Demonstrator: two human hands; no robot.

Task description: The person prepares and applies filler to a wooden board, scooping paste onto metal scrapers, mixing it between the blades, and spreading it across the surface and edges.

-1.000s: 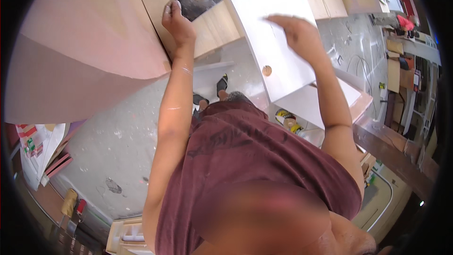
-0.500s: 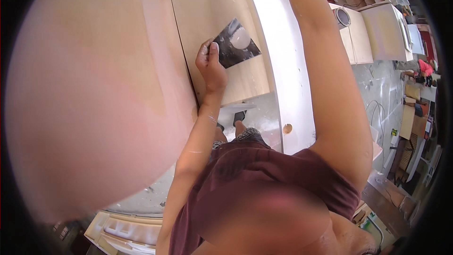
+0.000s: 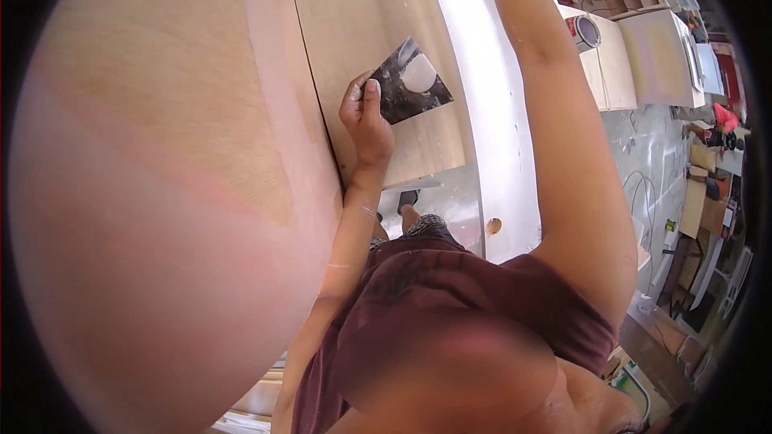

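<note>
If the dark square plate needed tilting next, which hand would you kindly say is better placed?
Probably the left hand: it grips the dark plate by its left side. The right arm extends past the picture's upper edge, leaving the right hand out of view.

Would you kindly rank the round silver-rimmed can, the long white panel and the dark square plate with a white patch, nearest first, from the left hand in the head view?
1. Dark square plate: gripped in the left hand.
2. Long white panel: right of the plate.
3. Round silver-rimmed can: farther right, past the panel.
</note>
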